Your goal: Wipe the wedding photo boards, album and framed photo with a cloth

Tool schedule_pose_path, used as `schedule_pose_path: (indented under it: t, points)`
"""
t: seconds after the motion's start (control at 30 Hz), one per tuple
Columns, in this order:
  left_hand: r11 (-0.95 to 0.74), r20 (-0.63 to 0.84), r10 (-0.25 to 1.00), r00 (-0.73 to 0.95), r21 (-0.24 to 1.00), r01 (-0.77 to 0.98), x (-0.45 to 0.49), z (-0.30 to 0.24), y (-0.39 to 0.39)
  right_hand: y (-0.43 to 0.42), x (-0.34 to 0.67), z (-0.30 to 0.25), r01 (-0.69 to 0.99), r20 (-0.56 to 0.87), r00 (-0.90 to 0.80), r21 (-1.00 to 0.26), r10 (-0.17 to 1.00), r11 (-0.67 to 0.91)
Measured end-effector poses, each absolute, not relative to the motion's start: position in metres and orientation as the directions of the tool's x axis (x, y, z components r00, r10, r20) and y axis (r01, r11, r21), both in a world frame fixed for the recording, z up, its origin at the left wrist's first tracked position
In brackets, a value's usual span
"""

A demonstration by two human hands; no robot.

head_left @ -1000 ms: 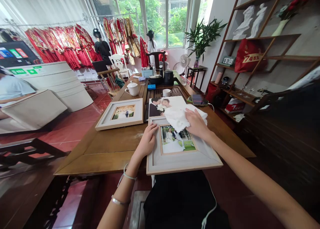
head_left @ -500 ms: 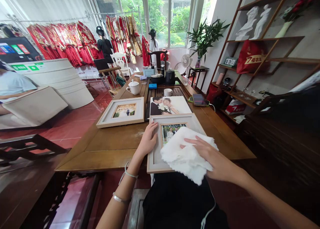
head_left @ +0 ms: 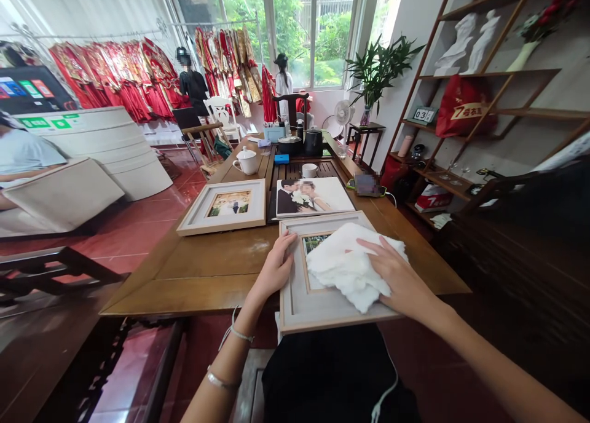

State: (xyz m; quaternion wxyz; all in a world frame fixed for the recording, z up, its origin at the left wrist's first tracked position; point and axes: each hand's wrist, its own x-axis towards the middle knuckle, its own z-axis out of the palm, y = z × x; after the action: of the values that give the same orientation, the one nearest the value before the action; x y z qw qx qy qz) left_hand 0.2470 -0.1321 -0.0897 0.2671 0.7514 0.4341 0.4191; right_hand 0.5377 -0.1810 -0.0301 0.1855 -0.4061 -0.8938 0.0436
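Note:
A pale picture frame (head_left: 318, 303) with a wedding photo lies at the near edge of the wooden table (head_left: 207, 275), overhanging my lap. My left hand (head_left: 275, 268) grips the frame's left rail, thumb on top and fingers curled over the edge. My right hand (head_left: 399, 275) lies flat with fingers stretched out on a white cloth (head_left: 348, 266), pressing it onto the frame's glass. The cloth hides most of the photo.
A second framed photo (head_left: 224, 205) and an unframed wedding print (head_left: 313, 197) lie further up the table, with a white teapot (head_left: 247, 161), cup (head_left: 309, 170), tea tray and phone (head_left: 367, 185) behind. Shelving stands right. Other people are at the left and by the red garment racks.
My right hand swept the cloth from the frame's top down over the photo toward the near right, then back up a little. The left hand kept its hold on the frame.

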Motion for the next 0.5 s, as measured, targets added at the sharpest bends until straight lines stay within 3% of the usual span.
schedule_pose_path:
  t: [0.33, 0.5]
  points:
    - [-0.470, 0.397, 0.882, 0.252, 0.777, 0.419, 0.249, -0.085, -0.132, -0.113, 0.515, -0.024, 0.791, 0.370, -0.462, -0.239, 0.806, 0.564]
    - [-0.421, 0.377, 0.907, 0.187, 0.789, 0.448, 0.251, -0.085, -0.133, -0.118, 0.502, -0.023, 0.702, 0.199, -0.626, -0.279, 0.754, 0.656]
